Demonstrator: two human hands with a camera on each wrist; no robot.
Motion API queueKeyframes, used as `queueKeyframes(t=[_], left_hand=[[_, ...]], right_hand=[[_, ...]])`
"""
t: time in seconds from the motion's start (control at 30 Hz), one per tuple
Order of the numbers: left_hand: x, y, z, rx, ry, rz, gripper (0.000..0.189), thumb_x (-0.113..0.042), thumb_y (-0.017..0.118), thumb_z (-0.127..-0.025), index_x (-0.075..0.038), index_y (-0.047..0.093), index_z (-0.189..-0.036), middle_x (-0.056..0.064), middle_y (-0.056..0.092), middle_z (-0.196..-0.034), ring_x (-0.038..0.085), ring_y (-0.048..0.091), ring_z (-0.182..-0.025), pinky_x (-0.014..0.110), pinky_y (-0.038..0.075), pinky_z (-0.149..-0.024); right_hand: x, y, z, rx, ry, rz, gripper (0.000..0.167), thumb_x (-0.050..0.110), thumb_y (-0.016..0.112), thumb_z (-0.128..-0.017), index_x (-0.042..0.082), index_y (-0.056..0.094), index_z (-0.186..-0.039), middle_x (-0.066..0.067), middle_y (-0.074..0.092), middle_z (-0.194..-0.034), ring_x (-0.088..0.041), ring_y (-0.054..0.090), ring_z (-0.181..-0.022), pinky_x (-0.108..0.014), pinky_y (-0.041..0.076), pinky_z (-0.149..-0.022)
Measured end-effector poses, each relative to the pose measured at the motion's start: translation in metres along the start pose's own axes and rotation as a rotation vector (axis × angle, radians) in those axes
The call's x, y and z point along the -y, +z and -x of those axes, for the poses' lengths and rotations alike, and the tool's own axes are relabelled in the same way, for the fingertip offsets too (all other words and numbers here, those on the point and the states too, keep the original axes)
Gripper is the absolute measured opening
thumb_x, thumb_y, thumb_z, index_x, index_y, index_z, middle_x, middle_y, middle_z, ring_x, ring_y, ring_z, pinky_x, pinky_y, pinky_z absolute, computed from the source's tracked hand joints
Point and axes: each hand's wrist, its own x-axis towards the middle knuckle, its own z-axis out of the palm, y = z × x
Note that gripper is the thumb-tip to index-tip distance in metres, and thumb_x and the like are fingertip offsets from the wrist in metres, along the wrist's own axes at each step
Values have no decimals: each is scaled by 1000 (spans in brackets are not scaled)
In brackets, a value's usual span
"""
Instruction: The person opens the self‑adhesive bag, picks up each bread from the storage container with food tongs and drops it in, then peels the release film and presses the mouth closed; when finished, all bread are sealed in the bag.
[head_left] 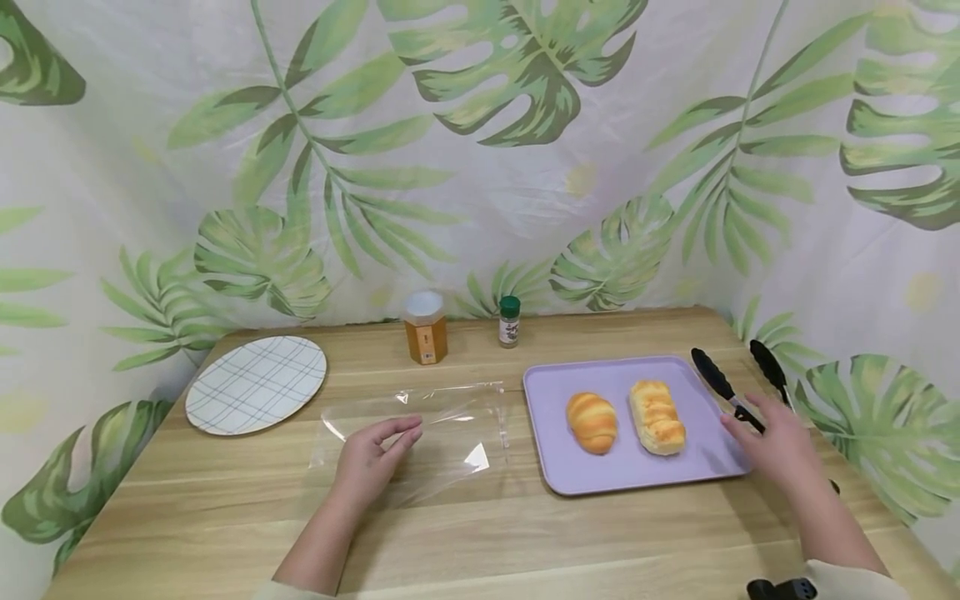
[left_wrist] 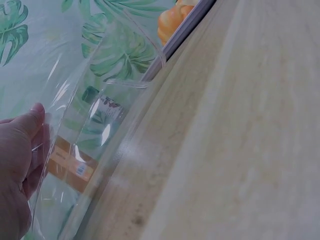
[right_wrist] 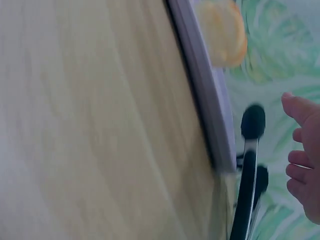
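Note:
A clear plastic bag (head_left: 450, 425) spreads over the left middle of the table, catching bright glints. My left hand (head_left: 377, 457) pinches it, thumb and fingers drawn together; in the left wrist view some fingers (left_wrist: 42, 142) show through the film. On the right, black-tipped tongs (head_left: 712, 373) lean at the edge of a lilac tray (head_left: 555, 467), their arms spread. My right hand (head_left: 783, 442) hovers by the tongs, fingers loosely bent and holding nothing; a gap separates them in the right wrist view. The tray bears a rounded bun (head_left: 592, 423) and a ridged loaf (head_left: 657, 417).
A white plate with a grid pattern (head_left: 255, 385) lies at the back left. Toward the back stand a honey-coloured jar with a white lid (head_left: 426, 329) and a small green-capped shaker (head_left: 509, 322). Behind the table hangs a leaf-print cloth (head_left: 495, 200).

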Motion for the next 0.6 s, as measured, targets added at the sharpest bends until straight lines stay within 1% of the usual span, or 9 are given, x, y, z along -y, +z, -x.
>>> queueKeyframes(t=[0.07,0.17,0.27,0.33,0.5,0.6], left_hand=[[0,0,1,-2,0,-6,17,-17,75,-86,-10,77,-102,6,76,-103,25,71,-104,45,56,-92],[0,0,1,-2,0,-10,17,-17,75,-86,-11,77,-102,5,76,-103,25,71,-104,45,56,-92],[0,0,1,-5,4,-11,16,-16,75,-86,-11,77,-102,5,77,-102,25,71,-103,45,56,-92],[0,1,1,-7,9,-10,16,-16,75,-86,-11,77,-101,4,77,-102,25,71,-103,44,56,-91],[-1,0,1,-4,0,-11,16,-15,75,-86,-10,77,-101,4,77,-101,24,71,-102,43,56,-91],[-1,0,1,0,-3,-9,16,-15,75,-86,-10,77,-102,4,77,-101,24,71,-103,43,56,-91]], right_hand=[[-17,-3,1,-28,32,-3,69,40,53,-100,-15,37,-138,-46,36,-136,-63,33,-123,-73,31,-98],[-36,-7,3,-42,80,10,76,42,52,-100,-18,29,-141,-49,31,-136,-65,30,-123,-75,29,-98],[-49,-9,3,-23,126,35,87,47,51,-99,-21,20,-143,-51,26,-136,-67,27,-122,-76,27,-99],[-55,-9,2,-14,138,44,91,49,53,-97,-22,18,-143,-52,26,-135,-68,27,-121,-76,27,-99],[-63,-7,-4,79,185,35,100,54,54,-95,-23,13,-143,-54,24,-135,-69,27,-122,-76,30,-100],[-65,-7,-8,128,239,25,102,56,51,-95,-24,10,-143,-54,22,-136,-69,27,-123,-75,31,-101]])
